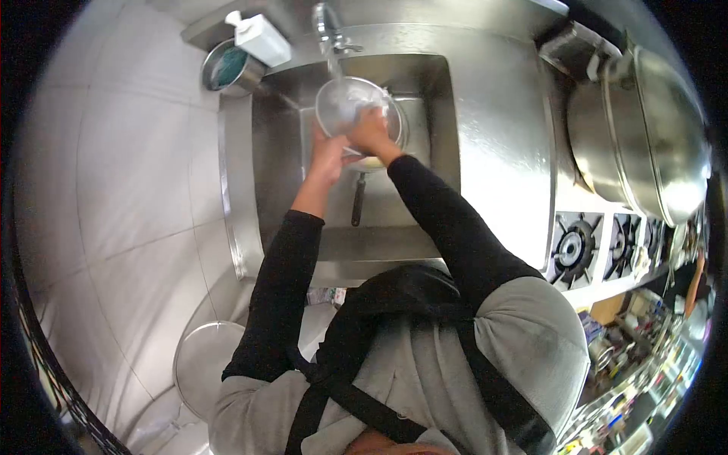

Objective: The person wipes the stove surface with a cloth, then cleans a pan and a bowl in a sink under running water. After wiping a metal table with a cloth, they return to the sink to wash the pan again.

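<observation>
Left fingers (335,144) clamped on a round bowl (329,108), right fingers (369,121) over its opening, their spread too blurred for certainty

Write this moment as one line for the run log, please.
left hand: holding bowl | right hand: over bowl | faucet: running into bowl | dark handle: in sink

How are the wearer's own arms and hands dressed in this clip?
Left hand and right hand: no gloves visible, though blur hides fine detail such as rings. Left sleeve and right sleeve: plain black, ending short of the hands, below a grey top.
</observation>
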